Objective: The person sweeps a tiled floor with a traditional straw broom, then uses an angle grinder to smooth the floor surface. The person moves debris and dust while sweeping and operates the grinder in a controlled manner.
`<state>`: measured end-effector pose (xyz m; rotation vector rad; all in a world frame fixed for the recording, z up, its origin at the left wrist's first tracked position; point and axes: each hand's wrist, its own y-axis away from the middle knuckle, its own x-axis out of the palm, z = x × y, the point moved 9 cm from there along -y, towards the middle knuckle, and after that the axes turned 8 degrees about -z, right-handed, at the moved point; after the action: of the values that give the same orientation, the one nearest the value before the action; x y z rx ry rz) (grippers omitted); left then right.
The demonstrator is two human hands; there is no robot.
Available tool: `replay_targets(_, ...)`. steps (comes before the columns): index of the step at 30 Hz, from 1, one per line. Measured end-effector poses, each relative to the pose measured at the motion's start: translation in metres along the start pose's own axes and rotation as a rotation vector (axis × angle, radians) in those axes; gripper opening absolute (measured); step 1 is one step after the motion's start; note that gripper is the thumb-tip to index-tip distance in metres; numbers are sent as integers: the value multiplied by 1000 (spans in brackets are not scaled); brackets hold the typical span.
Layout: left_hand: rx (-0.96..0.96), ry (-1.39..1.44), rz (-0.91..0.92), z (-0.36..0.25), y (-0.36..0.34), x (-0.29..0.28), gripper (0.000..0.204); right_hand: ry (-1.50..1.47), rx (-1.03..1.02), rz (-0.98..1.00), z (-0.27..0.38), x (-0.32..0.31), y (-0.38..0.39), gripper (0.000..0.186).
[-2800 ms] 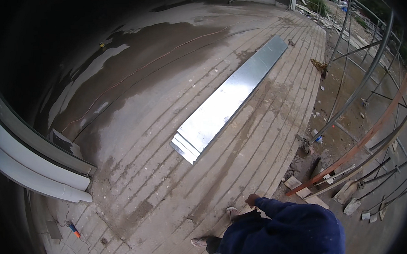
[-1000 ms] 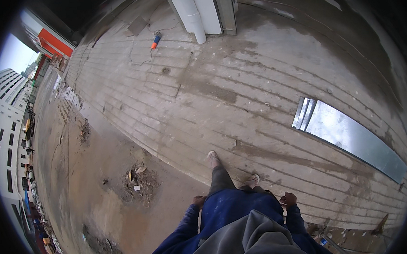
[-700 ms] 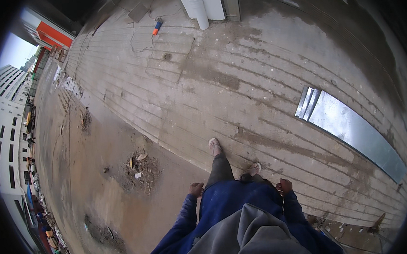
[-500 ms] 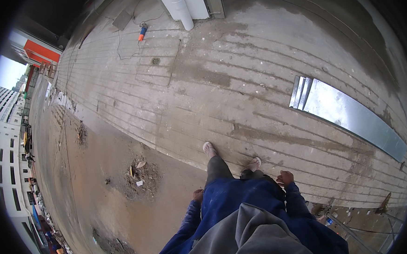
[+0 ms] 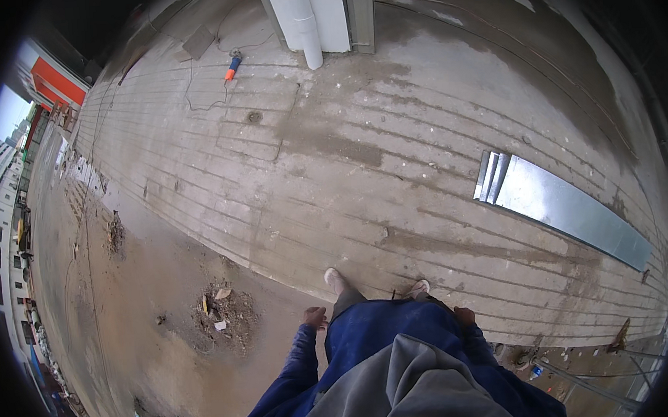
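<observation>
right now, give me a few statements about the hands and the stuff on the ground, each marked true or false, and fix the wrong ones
1. The silvery metal sheets lie on the grooved floor, to the person's right. True.
2. The left hand grips the blue and orange tool. False: that tool lies on the floor, apart from both hands.
3. The right hand is close beside the blue top. True.
4. The white pipe lies flat on the floor. False: it stands upright.
5. A patch of debris is on the ground to the left of the person's feet. True.
</observation>
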<state>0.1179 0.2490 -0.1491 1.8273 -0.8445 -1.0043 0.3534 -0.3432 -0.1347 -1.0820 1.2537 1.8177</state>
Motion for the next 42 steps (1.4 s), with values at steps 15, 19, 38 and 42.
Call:
replay_targets(15,-125,154,-105,15,-46,-243,45,44,-280,-61,257,-25,-69,23)
replay_targets(19,-118,226,-117,21,-55,-253,44,4,-273,-79,273,-45,-92,22)
replay_targets(38,-283,394,-102,42,-24,-267,47,-187,-293,37,398,-30,-237,41)
replay_targets(42,-193,389,-157,-40,-58,-299,46,-110,-356,10,431,-59,-264,37)
